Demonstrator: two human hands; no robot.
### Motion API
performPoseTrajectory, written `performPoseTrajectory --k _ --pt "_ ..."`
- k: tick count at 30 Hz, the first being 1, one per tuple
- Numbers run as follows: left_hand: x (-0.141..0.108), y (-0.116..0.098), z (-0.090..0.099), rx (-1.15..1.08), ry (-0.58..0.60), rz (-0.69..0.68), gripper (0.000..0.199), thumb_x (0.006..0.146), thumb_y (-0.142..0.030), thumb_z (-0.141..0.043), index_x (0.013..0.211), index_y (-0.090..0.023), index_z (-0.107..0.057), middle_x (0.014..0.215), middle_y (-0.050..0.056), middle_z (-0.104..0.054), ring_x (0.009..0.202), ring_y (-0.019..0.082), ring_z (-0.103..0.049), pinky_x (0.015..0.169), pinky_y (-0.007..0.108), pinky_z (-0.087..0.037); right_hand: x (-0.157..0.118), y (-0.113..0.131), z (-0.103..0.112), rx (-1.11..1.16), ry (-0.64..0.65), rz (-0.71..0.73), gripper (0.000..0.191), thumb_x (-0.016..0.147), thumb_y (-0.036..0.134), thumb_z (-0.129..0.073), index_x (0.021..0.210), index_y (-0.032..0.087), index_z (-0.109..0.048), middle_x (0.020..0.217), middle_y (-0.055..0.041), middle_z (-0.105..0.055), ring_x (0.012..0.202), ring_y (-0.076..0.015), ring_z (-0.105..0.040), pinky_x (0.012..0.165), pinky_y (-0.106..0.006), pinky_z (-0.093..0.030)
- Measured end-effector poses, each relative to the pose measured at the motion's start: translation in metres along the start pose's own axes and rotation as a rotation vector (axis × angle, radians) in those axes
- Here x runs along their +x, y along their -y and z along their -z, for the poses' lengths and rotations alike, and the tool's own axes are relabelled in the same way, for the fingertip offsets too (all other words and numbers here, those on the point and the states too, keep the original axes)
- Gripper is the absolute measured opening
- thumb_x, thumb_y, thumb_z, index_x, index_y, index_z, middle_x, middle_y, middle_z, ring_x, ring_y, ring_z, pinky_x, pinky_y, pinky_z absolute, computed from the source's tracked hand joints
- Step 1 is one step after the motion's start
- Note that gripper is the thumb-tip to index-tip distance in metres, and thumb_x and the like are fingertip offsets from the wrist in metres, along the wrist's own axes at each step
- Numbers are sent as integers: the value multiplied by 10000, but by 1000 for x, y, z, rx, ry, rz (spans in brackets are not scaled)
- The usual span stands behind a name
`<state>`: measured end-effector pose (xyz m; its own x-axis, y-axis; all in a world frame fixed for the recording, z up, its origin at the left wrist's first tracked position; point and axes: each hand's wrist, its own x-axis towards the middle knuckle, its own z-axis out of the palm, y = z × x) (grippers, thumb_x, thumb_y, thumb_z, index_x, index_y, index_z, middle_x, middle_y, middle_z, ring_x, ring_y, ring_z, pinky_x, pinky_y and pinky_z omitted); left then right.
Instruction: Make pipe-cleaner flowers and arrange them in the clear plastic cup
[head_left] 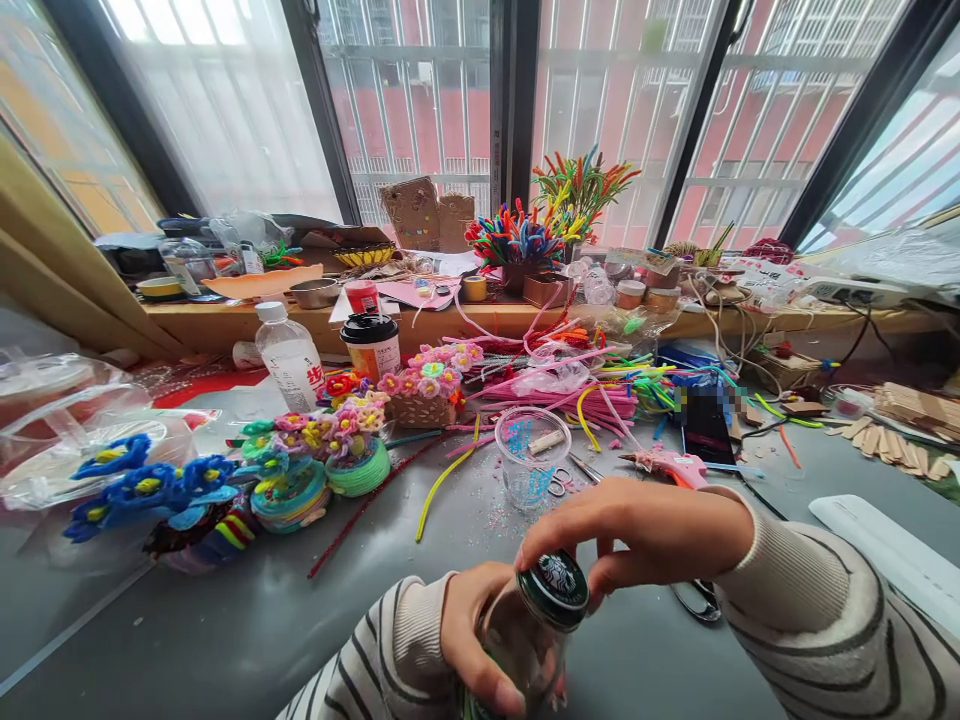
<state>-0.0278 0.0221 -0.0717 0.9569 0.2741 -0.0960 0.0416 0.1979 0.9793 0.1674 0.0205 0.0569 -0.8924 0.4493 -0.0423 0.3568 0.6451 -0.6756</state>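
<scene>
Near the bottom centre, my left hand (476, 640) is wrapped round a clear glass jar (521, 645), which leans slightly to the right. The jar has a dark green lid (553, 590) with a white and green logo. My right hand (626, 540) reaches in from the right, its fingers and thumb closed round the rim of the lid. The lid sits on the jar's mouth. The bottom of the jar lies partly behind my left hand and the frame edge. Just beyond my hands stands a clear plastic cup (517, 480) with blue marks and a pale stick in it.
Pipe-cleaner flowers (150, 490) in decorated pots stand at left, near a bottle (289, 360) and a lidded paper cup (373, 345). Pipe cleaners (555, 400) lie behind the plastic cup. A pink glue gun (667, 465), scissors (697, 600) and wooden sticks (889, 440) are on the right.
</scene>
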Motion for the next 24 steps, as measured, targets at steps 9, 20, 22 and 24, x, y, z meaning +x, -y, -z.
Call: performPoseTrajectory --k 9,20,22,24 --pt "-4 -7 -3 6 -133 -107 454 491 -369 -714 826 -124 -531 691 66 -607 625 163 -584 565 248 -461 1 3 -6 -92 -55 -66 372 756 179 -583 1118 188 -500 952 -40 -630 829 -126 -583 731 -210 -439" --pt "-11 -7 -6 163 -156 -103 486 385 -444 -731 723 -137 -567 632 19 -573 552 126 -520 504 214 -432 23 -13 -51 -482 -368 127 683 755 694 -73 748 171 -512 568 -36 -566 485 -137 -498 445 -253 -301" --pt "-11 -2 -5 210 -200 -153 514 396 -479 -714 747 -133 -568 627 16 -572 562 131 -523 517 217 -437 29 -13 -56 -560 -458 143 740 771 620 91 681 180 -496 504 -36 -531 424 -138 -447 424 -275 -259" --pt "-14 5 -6 277 -282 -195 543 418 -491 -702 801 -130 -571 649 18 -582 591 140 -531 551 225 -449 30 -10 -60 -601 -492 125 711 800 556 97 668 181 -493 492 -35 -521 406 -137 -425 420 -282 -243"
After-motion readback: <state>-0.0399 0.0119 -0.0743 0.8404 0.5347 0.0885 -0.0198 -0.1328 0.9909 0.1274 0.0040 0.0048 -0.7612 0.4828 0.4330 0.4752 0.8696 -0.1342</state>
